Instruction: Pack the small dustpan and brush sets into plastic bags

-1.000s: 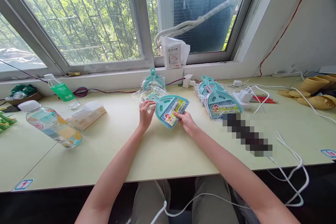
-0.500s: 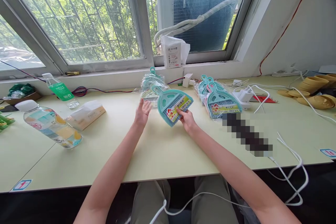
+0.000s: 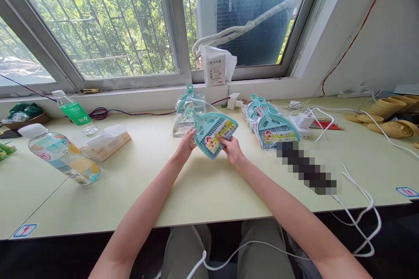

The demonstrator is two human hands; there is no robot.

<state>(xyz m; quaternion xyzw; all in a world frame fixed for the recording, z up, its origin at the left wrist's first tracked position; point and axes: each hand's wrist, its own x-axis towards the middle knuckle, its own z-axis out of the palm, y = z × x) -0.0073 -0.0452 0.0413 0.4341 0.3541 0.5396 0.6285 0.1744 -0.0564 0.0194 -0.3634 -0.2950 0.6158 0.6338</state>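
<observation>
A teal dustpan and brush set (image 3: 213, 130) with a yellow printed label is held tilted above the table, its handle up and to the left. My right hand (image 3: 233, 149) grips its lower right edge, thumb over the label. At its left side my left hand (image 3: 187, 144) closes on the rim, fingers partly behind the pan. Just behind it, a plastic-wrapped dustpan set (image 3: 190, 96) rests near the wall. To the right lies a pile of similar wrapped sets, the front dustpan (image 3: 276, 124) showing its label.
On the left are a large drink bottle (image 3: 65, 154), a tissue pack (image 3: 108, 141) and a green-labelled bottle (image 3: 77, 113). White cables (image 3: 365, 200) hang over the right edge near a pixelated dark object (image 3: 306, 168). A white power strip (image 3: 303, 123) and tan bowls (image 3: 393, 113) stand at the back right.
My left hand has moved right and closed on the dustpan set's left rim; it was open beside it before. The set has shifted slightly left in my right hand.
</observation>
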